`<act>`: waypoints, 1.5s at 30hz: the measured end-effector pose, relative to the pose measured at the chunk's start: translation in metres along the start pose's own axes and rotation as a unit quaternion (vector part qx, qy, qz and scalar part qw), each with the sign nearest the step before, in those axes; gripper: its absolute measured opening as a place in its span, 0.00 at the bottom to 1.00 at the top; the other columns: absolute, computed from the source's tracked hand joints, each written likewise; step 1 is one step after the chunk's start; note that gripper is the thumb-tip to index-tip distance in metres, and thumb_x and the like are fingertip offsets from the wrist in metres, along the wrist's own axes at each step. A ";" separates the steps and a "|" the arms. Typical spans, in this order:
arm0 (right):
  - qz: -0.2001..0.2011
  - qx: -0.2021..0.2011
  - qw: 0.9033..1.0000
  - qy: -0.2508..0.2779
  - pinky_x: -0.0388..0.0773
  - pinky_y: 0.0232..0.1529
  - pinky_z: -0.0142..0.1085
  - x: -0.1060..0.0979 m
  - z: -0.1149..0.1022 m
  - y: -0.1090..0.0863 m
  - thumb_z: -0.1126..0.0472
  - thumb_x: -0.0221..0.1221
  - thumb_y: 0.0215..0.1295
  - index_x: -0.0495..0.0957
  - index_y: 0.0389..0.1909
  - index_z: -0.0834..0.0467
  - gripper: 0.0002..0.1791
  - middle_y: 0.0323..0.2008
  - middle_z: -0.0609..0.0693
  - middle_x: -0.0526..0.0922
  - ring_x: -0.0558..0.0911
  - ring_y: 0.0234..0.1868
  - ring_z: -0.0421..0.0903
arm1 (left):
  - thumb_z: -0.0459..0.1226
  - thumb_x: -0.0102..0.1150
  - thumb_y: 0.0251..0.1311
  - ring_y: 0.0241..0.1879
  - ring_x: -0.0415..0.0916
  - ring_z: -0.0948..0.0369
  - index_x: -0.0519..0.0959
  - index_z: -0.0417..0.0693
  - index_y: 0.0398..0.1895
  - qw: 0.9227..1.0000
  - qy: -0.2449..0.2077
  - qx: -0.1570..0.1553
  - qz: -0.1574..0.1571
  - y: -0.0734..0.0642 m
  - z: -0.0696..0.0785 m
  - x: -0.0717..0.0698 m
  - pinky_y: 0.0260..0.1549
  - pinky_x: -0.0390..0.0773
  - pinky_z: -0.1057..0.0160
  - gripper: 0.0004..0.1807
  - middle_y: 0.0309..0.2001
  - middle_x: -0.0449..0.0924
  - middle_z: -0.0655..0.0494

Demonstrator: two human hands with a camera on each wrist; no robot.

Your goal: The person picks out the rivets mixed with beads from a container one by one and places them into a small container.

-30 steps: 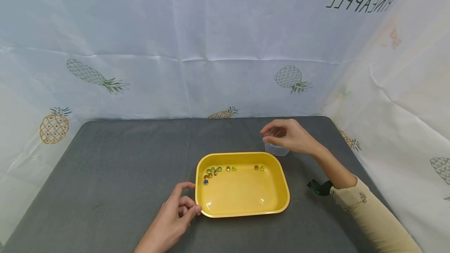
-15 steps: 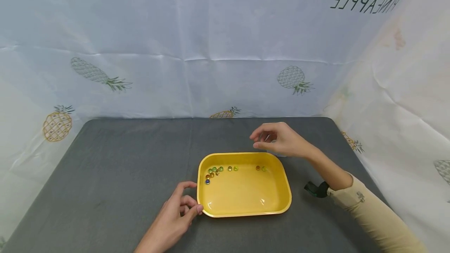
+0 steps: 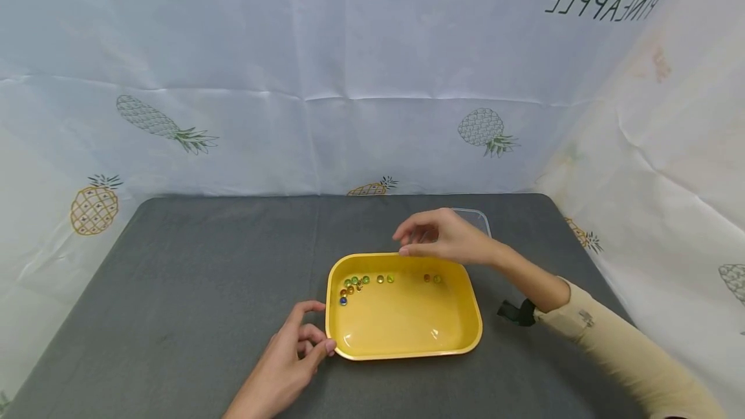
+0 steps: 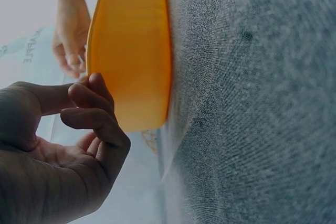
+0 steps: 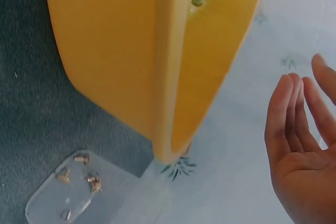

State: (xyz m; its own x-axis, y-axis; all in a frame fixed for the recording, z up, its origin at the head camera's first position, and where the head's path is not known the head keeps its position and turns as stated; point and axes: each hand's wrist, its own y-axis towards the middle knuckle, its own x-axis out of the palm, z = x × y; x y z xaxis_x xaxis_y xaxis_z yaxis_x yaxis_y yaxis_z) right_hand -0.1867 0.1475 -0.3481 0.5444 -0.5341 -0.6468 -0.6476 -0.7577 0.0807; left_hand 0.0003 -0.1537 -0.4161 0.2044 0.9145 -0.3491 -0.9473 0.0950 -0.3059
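A yellow tray lies on the dark grey cloth in the head view, with several glass marbles along its far side and left corner. One small gold-coloured piece sits among them. My left hand holds the tray's rim at the near left, its thumb at the corner. Over the far rim hovers my right hand, fingers loosely bent and thumb apart, nothing visible between them. Behind it, partly hidden, stands a clear plastic container. The right wrist view shows several small gold-coloured metal pieces in that container.
A grey cloth-covered table spreads around the tray. A white curtain with pineapple prints hangs behind it and along the right side. A dark strap end dangles from the right sleeve, close over the table.
My right hand has moved left and nearer, from over the clear container to above the tray's far rim, uncovering part of the container. My left hand and the marbles have stayed put.
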 end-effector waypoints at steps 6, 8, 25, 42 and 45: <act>-0.025 -0.010 0.999 0.019 0.88 0.45 0.34 0.010 0.000 0.007 0.62 0.73 0.70 0.88 0.53 0.58 0.13 0.42 0.49 0.91 0.87 0.41 0.40 | 0.36 0.69 0.73 0.27 0.77 0.60 0.65 0.44 0.74 1.000 0.000 0.004 -0.001 0.000 0.000 0.000 0.27 0.72 0.66 0.32 0.34 0.85 0.55; -0.034 -0.011 0.999 0.026 0.88 0.45 0.34 0.013 -0.002 0.009 0.62 0.73 0.70 0.87 0.53 0.60 0.14 0.41 0.50 0.91 0.87 0.41 0.41 | 0.36 0.69 0.73 0.27 0.77 0.59 0.65 0.44 0.73 1.000 -0.001 0.006 -0.002 0.000 0.000 -0.001 0.27 0.73 0.66 0.32 0.34 0.85 0.55; -0.116 0.023 0.992 0.042 0.88 0.46 0.40 0.041 0.007 0.020 0.59 0.74 0.70 0.86 0.58 0.61 0.19 0.43 0.47 0.91 0.88 0.42 0.39 | 0.36 0.68 0.74 0.26 0.76 0.61 0.64 0.43 0.74 1.000 -0.005 0.006 -0.007 -0.001 -0.001 -0.001 0.25 0.72 0.66 0.32 0.35 0.85 0.55; -0.182 0.064 0.974 0.120 0.87 0.44 0.32 0.074 0.014 0.025 0.66 0.71 0.71 0.81 0.64 0.66 0.23 0.47 0.59 0.93 0.92 0.44 0.47 | 0.37 0.67 0.75 0.26 0.78 0.60 0.64 0.44 0.74 0.999 -0.017 0.023 -0.018 -0.001 -0.003 -0.002 0.27 0.73 0.66 0.31 0.36 0.86 0.51; -0.188 0.076 0.971 0.128 0.86 0.46 0.29 0.080 0.017 0.025 0.67 0.71 0.71 0.80 0.65 0.67 0.24 0.48 0.60 0.92 0.91 0.43 0.39 | 0.37 0.67 0.75 0.26 0.78 0.60 0.64 0.44 0.74 0.999 -0.017 0.023 -0.018 -0.001 -0.003 -0.001 0.27 0.73 0.66 0.31 0.36 0.86 0.51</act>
State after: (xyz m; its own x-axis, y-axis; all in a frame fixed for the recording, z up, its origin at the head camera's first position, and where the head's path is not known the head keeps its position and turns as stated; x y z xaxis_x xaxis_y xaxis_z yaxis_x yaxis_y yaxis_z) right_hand -0.1686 0.0920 -0.4105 0.8597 -0.3216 -0.3969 -0.4383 -0.8634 -0.2499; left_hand 0.0019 -0.1563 -0.4180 0.2302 0.9228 -0.3088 -0.9501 0.1445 -0.2765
